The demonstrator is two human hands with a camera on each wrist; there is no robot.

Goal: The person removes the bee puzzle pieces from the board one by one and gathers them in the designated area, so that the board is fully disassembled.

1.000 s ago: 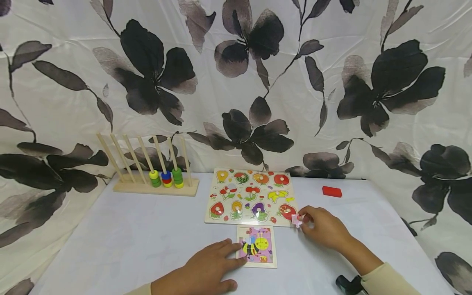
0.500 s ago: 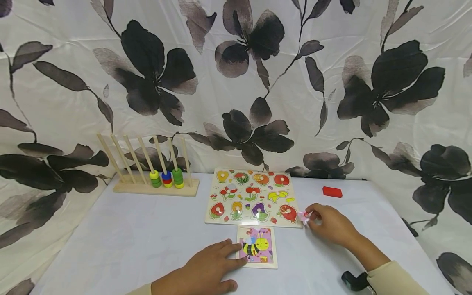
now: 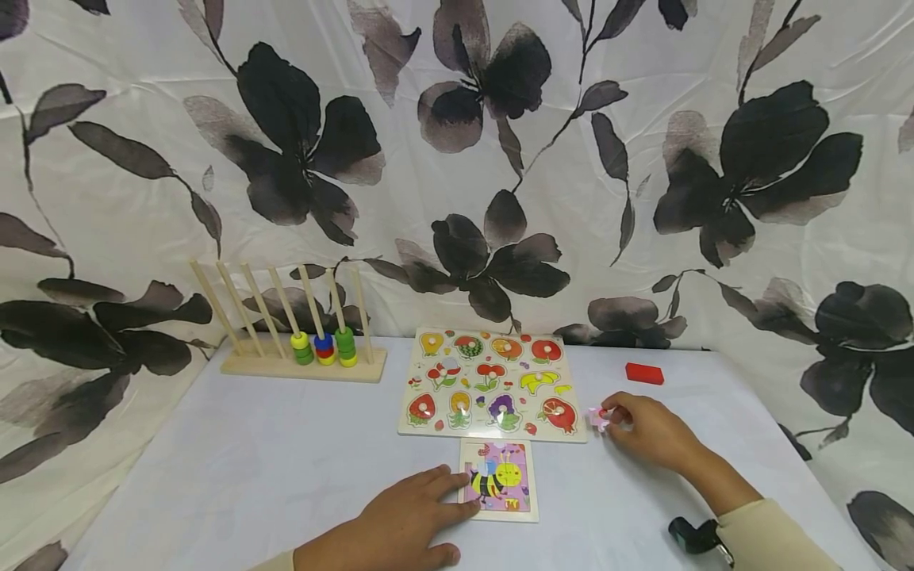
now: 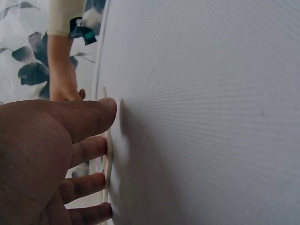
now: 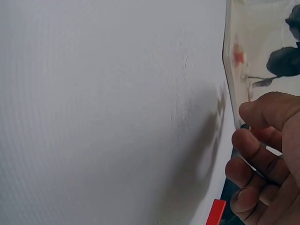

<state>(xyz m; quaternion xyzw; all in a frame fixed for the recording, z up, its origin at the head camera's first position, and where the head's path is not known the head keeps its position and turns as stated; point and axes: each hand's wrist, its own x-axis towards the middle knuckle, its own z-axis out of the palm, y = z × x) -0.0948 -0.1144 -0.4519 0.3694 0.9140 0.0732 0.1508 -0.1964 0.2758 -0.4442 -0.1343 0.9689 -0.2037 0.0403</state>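
My right hand [image 3: 653, 428] pinches a small pink jigsaw piece [image 3: 597, 420] between thumb and fingers, just off the right edge of the fruit peg board. In the right wrist view, the fingers of that right hand [image 5: 265, 154] are bent, and the piece is mostly hidden. On the left side of a small square bee jigsaw puzzle [image 3: 508, 476] rest the fingertips of my left hand [image 3: 407, 511], fingers spread and fairly straight. The left wrist view shows the left thumb and fingers [image 4: 86, 187] along the puzzle's pale edge.
Behind the bee puzzle lies the fruit peg board [image 3: 446, 434]. A wooden peg rack [image 3: 246, 365] with coloured rings stands back left. At the back right is a red block [image 3: 644, 373]. A floral cloth [image 3: 485, 182] hangs behind the white table [image 3: 214, 460].
My right hand has moved to the right with the pink jigsaw piece, from over the fruit board's corner to beside it. The left hand has stayed on the bee puzzle.
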